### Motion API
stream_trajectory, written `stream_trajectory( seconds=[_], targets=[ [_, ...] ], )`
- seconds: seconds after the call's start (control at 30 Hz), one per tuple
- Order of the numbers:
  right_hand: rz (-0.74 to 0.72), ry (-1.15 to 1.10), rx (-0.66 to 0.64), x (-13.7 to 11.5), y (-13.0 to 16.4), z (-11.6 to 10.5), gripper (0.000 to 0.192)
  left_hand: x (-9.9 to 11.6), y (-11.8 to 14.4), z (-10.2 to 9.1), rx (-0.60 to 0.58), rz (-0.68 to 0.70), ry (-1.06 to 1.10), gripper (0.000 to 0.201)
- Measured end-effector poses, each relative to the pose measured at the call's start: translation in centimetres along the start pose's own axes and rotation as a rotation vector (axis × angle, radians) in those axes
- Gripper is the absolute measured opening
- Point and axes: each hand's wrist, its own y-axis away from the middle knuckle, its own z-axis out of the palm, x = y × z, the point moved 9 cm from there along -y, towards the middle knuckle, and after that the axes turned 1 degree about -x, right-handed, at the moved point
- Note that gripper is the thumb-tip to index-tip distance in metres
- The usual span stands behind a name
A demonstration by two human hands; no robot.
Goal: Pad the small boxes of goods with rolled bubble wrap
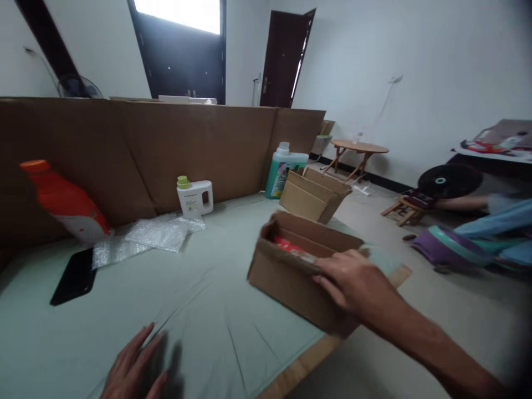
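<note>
My right hand [353, 280] has its fingers closed on the near rim of an open cardboard box [286, 285]. Inside the box lies something red and white [286, 244], mostly hidden by the walls. The box sits at the right edge of the table, slightly tilted as far as the blur shows. My left hand [131, 368] is at the bottom of the view, fingers apart and holding nothing, just over the pale green tabletop [199, 327]. Whether it touches the cloth I cannot tell.
Bubble wrap [158, 233] and a black phone [77, 277] lie left, beside a tilted orange bottle [68, 197]. A white jug [195, 197], a teal bottle [276, 174] and a second cardboard box [310, 194] stand behind. A cardboard screen [208, 144] borders the back. A person's arm [463, 203] shows right.
</note>
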Motion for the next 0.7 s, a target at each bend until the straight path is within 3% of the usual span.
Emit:
stream_trajectory(
  seconds=[0.07, 0.13, 0.17, 0.23, 0.3, 0.37, 0.4, 0.47, 0.53, 0.6, 0.7],
  targets=[
    [-0.214, -0.126, 0.093, -6.3, -0.3, -1.8, 0.007, 1.9, -1.0, -0.5, -0.016, -0.001, 0.019, 0.057],
    [-0.398, -0.345, 0.188, -10.2, 0.0, -3.9, 0.004, 3.3, -1.5, -0.8, -0.040, -0.010, 0.039, 0.071],
    [-0.438, -0.467, 0.242, -10.7, 0.1, -4.8, 0.004, 3.5, -1.5, -1.0, -0.039, -0.027, 0.049, 0.076],
    [-0.341, -0.668, 0.342, -8.6, -0.2, -5.1, 0.012, 2.9, -0.9, -1.3, -0.012, -0.094, 0.072, 0.079],
    [-0.069, -0.790, 0.365, -4.6, -1.0, -2.5, 0.018, 1.4, 0.1, -1.3, -0.005, -0.187, 0.111, 0.078],
    [0.171, -0.922, 0.257, -1.9, -1.5, 2.6, 0.027, -0.3, 0.8, -0.8, -0.029, -0.292, 0.177, 0.077],
    [0.233, -1.015, 0.162, -1.7, -1.7, 5.6, 0.034, -1.1, 0.9, -0.4, -0.051, -0.341, 0.214, 0.078],
    [0.256, -1.224, -0.021, -3.4, -1.6, 10.9, 0.049, -1.9, 0.5, 0.2, -0.075, -0.412, 0.277, 0.079],
    [0.254, -1.378, -0.100, -5.6, -1.3, 14.6, 0.062, -1.8, -0.3, 0.9, -0.092, -0.425, 0.340, 0.077],
    [0.292, -1.437, -0.072, -6.8, -1.0, 16.7, 0.067, -1.2, -1.1, 1.7, -0.111, -0.414, 0.400, 0.073],
    [0.324, -1.439, -0.043, -7.4, -1.5, 17.9, 0.068, -0.7, -1.4, 2.2, -0.081, -0.417, 0.416, 0.064]
  ],
)
